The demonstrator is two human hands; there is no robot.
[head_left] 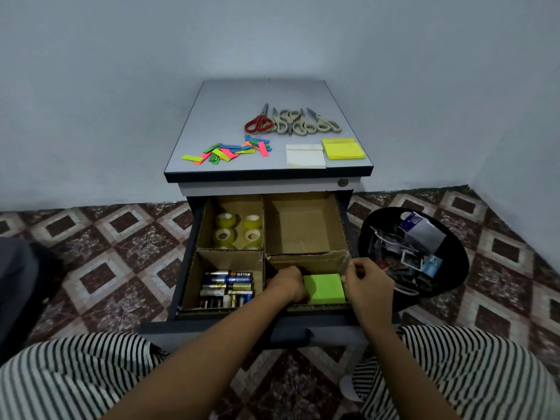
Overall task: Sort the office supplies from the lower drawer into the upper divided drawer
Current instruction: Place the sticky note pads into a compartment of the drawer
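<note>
- A drawer [330, 330] is seen pulled out of a small cabinet [263, 92]. It is split by cardboard dividers [263, 253] into four compartments.
- A green sticky-note pad [324, 289] is seen lying flat in the near right compartment, between the two hands.
- The left hand [289, 283] is lowered into that compartment and set against the pad's left edge. Its fingers are curled downward and mostly hidden, so it cannot be told whether the pad is gripped or only touched.
- The right hand [366, 283] is held just beside the pad's right edge, over the drawer's right wall. Its fingers are curled and the thumb and forefinger are drawn close together. It cannot be told whether anything is pinched between them.
- Rolls of clear tape [238, 230] are stood in the far left compartment.
- Batteries [227, 287] are stacked on their sides in the near left compartment.
- On the cabinet top, four pairs of scissors [292, 122] are laid side by side, one red-handled and three beige.
- Nearer the front edge, coloured strips [230, 150] are scattered at the left. A white pad [304, 156] and a yellow sticky-note pad [342, 148] are placed at the right, touching.
- A black bin [372, 225] holding scraps is set on the patterned floor [106, 253] to the right of the cabinet.
</note>
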